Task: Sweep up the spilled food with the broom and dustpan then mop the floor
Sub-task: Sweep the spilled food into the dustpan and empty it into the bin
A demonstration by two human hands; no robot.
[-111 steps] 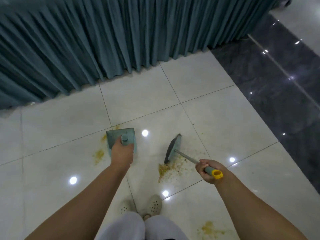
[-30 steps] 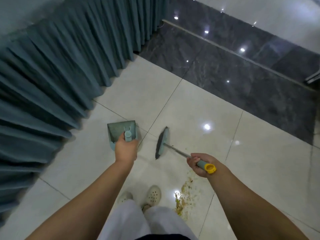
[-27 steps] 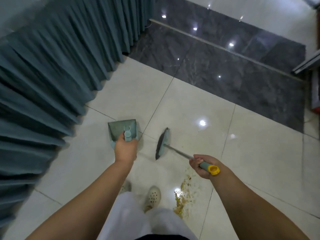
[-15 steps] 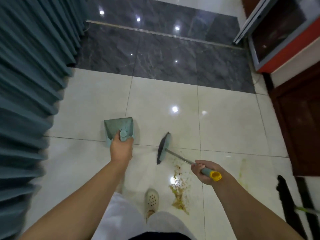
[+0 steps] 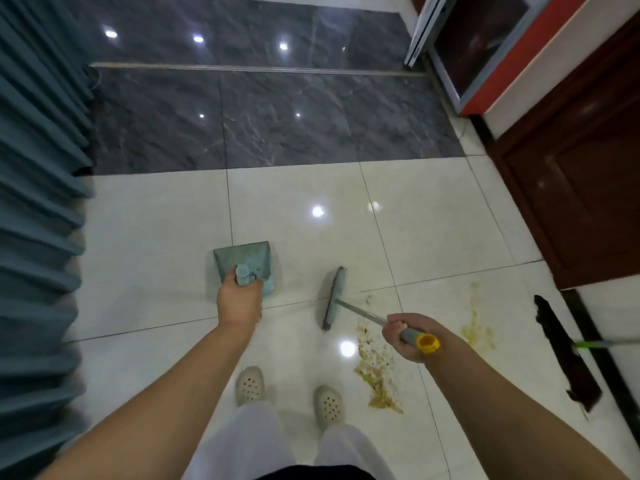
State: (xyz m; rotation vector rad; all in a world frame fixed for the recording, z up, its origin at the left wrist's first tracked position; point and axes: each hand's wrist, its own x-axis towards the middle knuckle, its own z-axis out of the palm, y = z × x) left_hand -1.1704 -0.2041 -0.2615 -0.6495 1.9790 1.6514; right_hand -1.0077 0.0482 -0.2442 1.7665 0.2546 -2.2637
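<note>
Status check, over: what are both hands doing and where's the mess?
Left hand grips teal plastic dustpan. Right hand grips teal short-handled broom. Yellowish food spill unswept, beside right foot. Black flat mop lies right.

I'm looking at what seems a restaurant or banquet hall: a pleated teal table skirt [image 5: 38,209] down the frame's left, glossy cream floor tiles [image 5: 156,230], a dark marble strip [image 5: 277,116] above, a wooden door [image 5: 581,188] right.

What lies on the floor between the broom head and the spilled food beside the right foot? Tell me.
Nothing visible. Bare white tile separates the broom head from the spilled food. The dustpan, in the left hand, sits off to the left; the mop lies farther right.
</note>
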